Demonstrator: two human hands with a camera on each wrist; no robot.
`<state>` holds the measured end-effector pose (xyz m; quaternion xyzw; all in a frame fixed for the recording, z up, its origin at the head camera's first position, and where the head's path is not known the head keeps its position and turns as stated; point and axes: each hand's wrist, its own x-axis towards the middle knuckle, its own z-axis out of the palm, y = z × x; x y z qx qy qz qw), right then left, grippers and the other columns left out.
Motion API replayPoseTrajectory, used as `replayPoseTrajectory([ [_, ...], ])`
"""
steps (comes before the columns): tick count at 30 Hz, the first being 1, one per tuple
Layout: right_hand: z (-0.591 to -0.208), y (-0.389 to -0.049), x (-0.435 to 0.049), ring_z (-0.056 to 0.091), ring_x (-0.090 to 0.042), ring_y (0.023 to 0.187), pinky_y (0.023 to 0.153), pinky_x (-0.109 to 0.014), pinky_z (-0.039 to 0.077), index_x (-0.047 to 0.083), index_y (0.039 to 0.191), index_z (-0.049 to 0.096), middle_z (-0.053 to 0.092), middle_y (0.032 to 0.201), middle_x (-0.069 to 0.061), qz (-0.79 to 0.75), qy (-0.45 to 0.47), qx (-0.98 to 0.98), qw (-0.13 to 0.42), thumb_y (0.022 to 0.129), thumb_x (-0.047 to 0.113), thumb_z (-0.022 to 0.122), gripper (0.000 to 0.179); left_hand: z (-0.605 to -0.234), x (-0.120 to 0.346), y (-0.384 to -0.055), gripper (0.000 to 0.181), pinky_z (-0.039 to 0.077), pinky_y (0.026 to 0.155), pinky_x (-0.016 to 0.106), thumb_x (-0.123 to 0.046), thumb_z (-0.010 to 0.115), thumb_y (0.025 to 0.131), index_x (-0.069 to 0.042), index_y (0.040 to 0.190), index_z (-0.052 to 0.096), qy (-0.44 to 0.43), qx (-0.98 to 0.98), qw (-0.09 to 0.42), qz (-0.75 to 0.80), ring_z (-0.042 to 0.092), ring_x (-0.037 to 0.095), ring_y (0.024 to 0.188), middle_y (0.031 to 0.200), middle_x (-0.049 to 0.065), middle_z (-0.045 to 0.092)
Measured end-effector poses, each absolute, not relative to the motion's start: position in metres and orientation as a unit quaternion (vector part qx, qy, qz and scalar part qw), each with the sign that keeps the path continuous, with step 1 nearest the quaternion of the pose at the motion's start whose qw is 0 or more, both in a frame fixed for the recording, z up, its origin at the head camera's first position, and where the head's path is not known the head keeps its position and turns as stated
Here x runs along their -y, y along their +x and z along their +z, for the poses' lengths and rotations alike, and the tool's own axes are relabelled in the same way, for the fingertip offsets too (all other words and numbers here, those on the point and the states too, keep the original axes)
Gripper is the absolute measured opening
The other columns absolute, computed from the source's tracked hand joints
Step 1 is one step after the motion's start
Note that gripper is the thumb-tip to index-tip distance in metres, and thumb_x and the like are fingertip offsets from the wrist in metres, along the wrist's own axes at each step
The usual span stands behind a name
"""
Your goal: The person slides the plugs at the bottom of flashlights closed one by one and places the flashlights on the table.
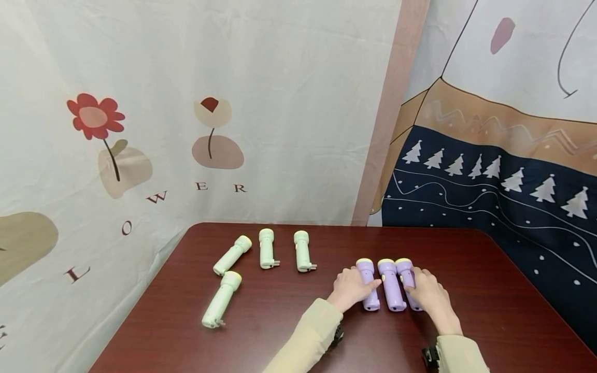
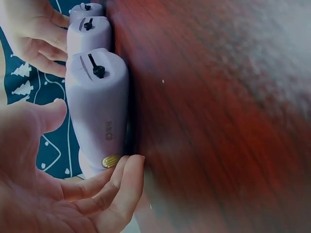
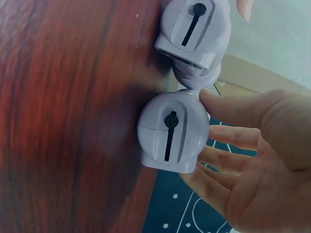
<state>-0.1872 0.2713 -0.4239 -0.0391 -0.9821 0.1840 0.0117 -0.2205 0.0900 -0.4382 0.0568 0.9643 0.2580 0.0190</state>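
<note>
Okay, head view first: three purple flashlights lie side by side on your brown table (image 1: 158, 336), heads away from you; your left hand (image 1: 351, 286) is at the left purple flashlight (image 1: 369, 290), your right hand (image 1: 431, 292) at the right purple flashlight (image 1: 404, 272), and the middle purple flashlight (image 1: 392, 287) sits between. Only this view gets the four pale green flashlights (image 1: 266, 249), well apart on your left, at least three with prongs out. It can't settle your left grip, since your thumb seems to cross the body. Left wrist sorts that: your thumb stands off the flashlight, fingers loosely extended, fingertips by its yellow button (image 2: 110, 161), so no clamp. You also get the near ends lined up, each with a black knob, and your other hand beyond. Right wrist: your thumb is on one side of the right purple flashlight, your spread fingers round the other, holding it lightly. Its near end shows a black strip (image 3: 168, 141) in a groove; the middle one's end is just beside, and a fingertip enters at the top edge.
</note>
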Motion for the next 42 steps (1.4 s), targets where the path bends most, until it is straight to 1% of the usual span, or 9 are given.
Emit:
replayPoseTrajectory([
  [4, -0.424, -0.187, -0.271, 0.060, -0.048, 0.092, 0.071, -0.057, 0.048, -0.012, 0.127, 0.046, 0.054, 0.115, -0.033, 0.183, -0.037, 0.982, 0.012, 0.085, 0.013, 0.065, 0.052, -0.437, -0.081, -0.218, 0.058, 0.052, 0.063, 0.038, -0.055, 0.067, 0.079, 0.001, 0.094, 0.061, 0.073, -0.963, 0.002, 0.259, 0.065, 0.032, 0.079, 0.085, 0.017, 0.065],
  [10, -0.424, -0.187, -0.272, 0.060, -0.047, 0.091, 0.070, -0.056, 0.049, -0.012, 0.126, 0.046, 0.054, 0.114, -0.033, 0.182, -0.034, 0.983, 0.013, 0.085, 0.012, 0.066, 0.052, -0.439, -0.062, -0.218, 0.054, 0.051, 0.061, 0.041, -0.050, 0.068, 0.080, 0.001, 0.096, 0.062, 0.091, -0.961, -0.025, 0.259, 0.066, 0.035, 0.078, 0.084, 0.018, 0.065],
  [16, -0.425, -0.188, -0.271, 0.060, -0.046, 0.093, 0.073, -0.057, 0.049, -0.013, 0.127, 0.045, 0.053, 0.116, -0.034, 0.182, -0.035, 0.983, 0.010, 0.086, 0.012, 0.065, 0.052, -0.436, -0.033, -0.216, 0.049, 0.051, 0.060, 0.041, -0.047, 0.069, 0.080, 0.000, 0.091, 0.060, 0.090, -0.962, -0.062, 0.252, 0.065, 0.035, 0.073, 0.080, 0.017, 0.065],
  [21, -0.424, -0.188, -0.271, 0.060, -0.047, 0.093, 0.073, -0.057, 0.049, -0.013, 0.127, 0.045, 0.052, 0.117, -0.035, 0.184, -0.036, 0.982, 0.007, 0.086, 0.012, 0.065, 0.053, -0.432, -0.003, -0.216, 0.045, 0.050, 0.059, 0.043, -0.044, 0.070, 0.080, -0.002, 0.092, 0.059, 0.072, -0.962, -0.088, 0.249, 0.065, 0.037, 0.072, 0.079, 0.016, 0.064],
  [24, -0.424, -0.188, -0.272, 0.060, -0.047, 0.093, 0.072, -0.057, 0.049, -0.012, 0.127, 0.045, 0.053, 0.116, -0.034, 0.182, -0.034, 0.983, 0.011, 0.086, 0.012, 0.065, 0.052, -0.433, 0.013, -0.221, 0.042, 0.050, 0.058, 0.044, -0.041, 0.071, 0.079, -0.002, 0.091, 0.059, 0.053, -0.960, -0.116, 0.249, 0.064, 0.037, 0.070, 0.078, 0.015, 0.062],
  [29, -0.424, -0.187, -0.273, 0.060, -0.048, 0.092, 0.071, -0.058, 0.048, -0.013, 0.126, 0.046, 0.054, 0.114, -0.034, 0.183, -0.031, 0.982, 0.015, 0.085, 0.012, 0.064, 0.051, -0.434, 0.029, -0.237, 0.044, 0.050, 0.058, 0.044, -0.036, 0.073, 0.079, 0.002, 0.095, 0.059, 0.014, -0.959, -0.159, 0.234, 0.062, 0.036, 0.070, 0.080, 0.016, 0.060],
  [32, -0.425, -0.187, -0.274, 0.059, -0.048, 0.092, 0.071, -0.058, 0.048, -0.013, 0.126, 0.046, 0.054, 0.114, -0.034, 0.184, -0.031, 0.982, 0.016, 0.085, 0.012, 0.064, 0.051, -0.435, 0.034, -0.250, 0.045, 0.051, 0.059, 0.044, -0.034, 0.073, 0.080, 0.004, 0.099, 0.058, -0.003, -0.959, -0.164, 0.233, 0.062, 0.036, 0.072, 0.083, 0.018, 0.059],
  [35, -0.426, -0.187, -0.274, 0.059, -0.048, 0.093, 0.072, -0.058, 0.048, -0.012, 0.126, 0.046, 0.053, 0.114, -0.034, 0.182, -0.030, 0.983, 0.017, 0.085, 0.012, 0.065, 0.051, -0.438, 0.036, -0.263, 0.046, 0.051, 0.060, 0.045, -0.034, 0.072, 0.081, 0.005, 0.099, 0.058, -0.013, -0.958, -0.155, 0.242, 0.062, 0.038, 0.072, 0.084, 0.020, 0.059],
  [42, -0.427, -0.188, -0.274, 0.059, -0.048, 0.096, 0.074, -0.059, 0.048, -0.013, 0.127, 0.045, 0.052, 0.118, -0.035, 0.182, -0.030, 0.983, 0.017, 0.085, 0.013, 0.065, 0.053, -0.441, 0.036, -0.285, 0.056, 0.052, 0.061, 0.045, -0.040, 0.067, 0.084, 0.009, 0.106, 0.054, -0.038, -0.955, -0.092, 0.279, 0.063, 0.040, 0.077, 0.090, 0.025, 0.060],
])
